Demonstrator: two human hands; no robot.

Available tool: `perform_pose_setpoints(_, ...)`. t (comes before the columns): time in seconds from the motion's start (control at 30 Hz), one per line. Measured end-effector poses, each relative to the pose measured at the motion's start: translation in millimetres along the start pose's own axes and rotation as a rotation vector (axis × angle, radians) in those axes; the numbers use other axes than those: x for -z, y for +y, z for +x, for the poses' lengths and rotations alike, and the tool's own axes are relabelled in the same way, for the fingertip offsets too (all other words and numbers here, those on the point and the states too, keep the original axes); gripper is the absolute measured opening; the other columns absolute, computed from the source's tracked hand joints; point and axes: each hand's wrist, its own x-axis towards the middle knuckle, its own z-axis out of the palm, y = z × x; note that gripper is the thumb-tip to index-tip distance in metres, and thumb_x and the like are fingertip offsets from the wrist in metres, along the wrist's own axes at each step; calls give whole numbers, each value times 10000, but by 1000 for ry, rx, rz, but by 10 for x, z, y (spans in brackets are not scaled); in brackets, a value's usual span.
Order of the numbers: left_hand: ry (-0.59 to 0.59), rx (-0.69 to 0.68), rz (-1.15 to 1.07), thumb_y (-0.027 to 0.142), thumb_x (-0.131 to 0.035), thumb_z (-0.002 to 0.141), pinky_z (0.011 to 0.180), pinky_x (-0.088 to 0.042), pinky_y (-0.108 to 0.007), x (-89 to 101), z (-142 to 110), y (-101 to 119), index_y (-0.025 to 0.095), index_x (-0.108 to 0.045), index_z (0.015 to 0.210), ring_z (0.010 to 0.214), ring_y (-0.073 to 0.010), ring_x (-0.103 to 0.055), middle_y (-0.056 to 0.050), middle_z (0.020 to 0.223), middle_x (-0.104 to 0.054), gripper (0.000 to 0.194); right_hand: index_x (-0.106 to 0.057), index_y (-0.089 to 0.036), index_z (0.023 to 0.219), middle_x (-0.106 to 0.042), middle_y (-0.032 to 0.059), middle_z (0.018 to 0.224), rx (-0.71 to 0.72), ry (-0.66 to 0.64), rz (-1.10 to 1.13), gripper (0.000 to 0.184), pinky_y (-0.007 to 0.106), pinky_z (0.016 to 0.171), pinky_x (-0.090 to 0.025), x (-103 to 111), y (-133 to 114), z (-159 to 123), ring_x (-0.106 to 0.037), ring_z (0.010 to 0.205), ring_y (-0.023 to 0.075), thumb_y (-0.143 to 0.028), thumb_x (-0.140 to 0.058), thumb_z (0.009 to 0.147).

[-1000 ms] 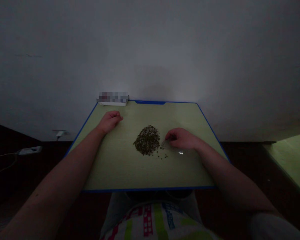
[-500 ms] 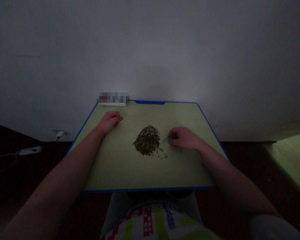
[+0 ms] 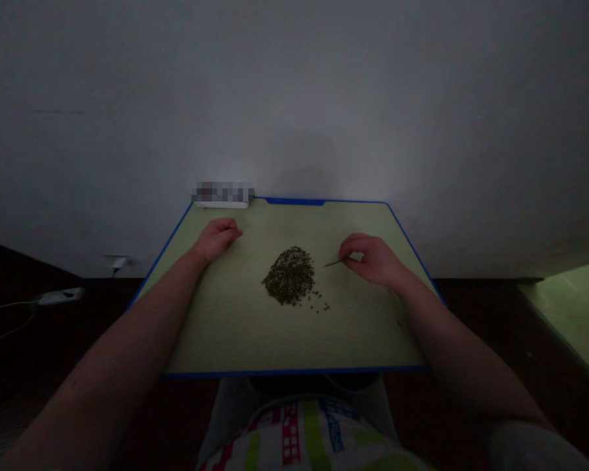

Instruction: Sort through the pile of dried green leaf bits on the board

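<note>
A pile of small dark greenish-brown grains, bean-like, lies in the middle of the pale tabletop. Several loose grains are scattered at its lower right. To the right of the pile, my right hand pinches a thin flat piece, seen nearly edge-on, its tip pointing left at the pile without touching it. What exactly the piece is cannot be made out. My left hand rests on the tabletop at the upper left of the pile, fingers curled closed, with nothing visible in them.
A white box-like object, its upper part blurred out, stands at the back left corner. Blue edging runs around the tabletop, close to a grey wall. A power strip with cables and a plugged-in wall socket are at the left.
My right hand has moved slightly away and to the right, and the flat piece has turned from showing its face to nearly edge-on. My left hand and the pile look unmoved.
</note>
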Motion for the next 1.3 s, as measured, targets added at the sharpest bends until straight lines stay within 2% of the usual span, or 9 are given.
perform_pose_setpoints(0.17,-3,-26,19,314,-583,648,439,-221,-237,6,-6,13,185,-411,532,415,-68,-308,61,431,-347,245,-688,-193,751,-644,51,808,59,-106,-99,152,315,783,-427,-103,-9,27,-574,817,177,-115,-559,730)
perform_pose_setpoints(0.5,-2,-13,6,325,-588,648,433,-218,-236,5,-10,17,183,-413,536,414,-66,-301,64,436,-344,252,-714,-188,798,-655,65,844,117,-172,-187,236,329,795,-420,-198,-42,114,-570,838,186,-70,-531,708)
perform_pose_setpoints(0.77,2,-12,31,308,-584,656,436,-222,-231,2,-21,36,176,-414,533,415,-59,-301,69,435,-352,248,-714,-176,771,-667,62,829,193,-173,-239,214,323,788,-417,-217,10,131,-580,810,184,-63,-550,691)
perform_pose_setpoints(0.9,-2,-16,15,303,-583,657,435,-216,-227,7,-6,2,177,-411,539,411,-56,-295,72,434,-344,244,-707,-178,760,-666,63,816,198,-121,-228,198,323,777,-424,-169,55,118,-579,797,185,-67,-553,702)
perform_pose_setpoints(1.17,-6,-17,24,317,-583,652,433,-221,-229,5,-11,29,181,-409,536,410,-59,-301,68,430,-349,249,-664,-188,761,-655,48,804,64,68,-136,96,318,755,-454,78,208,28,-590,785,172,-170,-570,765)
perform_pose_setpoints(1.3,1,-19,14,310,-583,648,429,-218,-229,3,-7,22,181,-410,535,407,-59,-300,69,427,-348,244,-638,-175,817,-639,41,751,-169,168,9,110,302,642,-472,190,240,-27,-583,673,154,-255,-614,746)
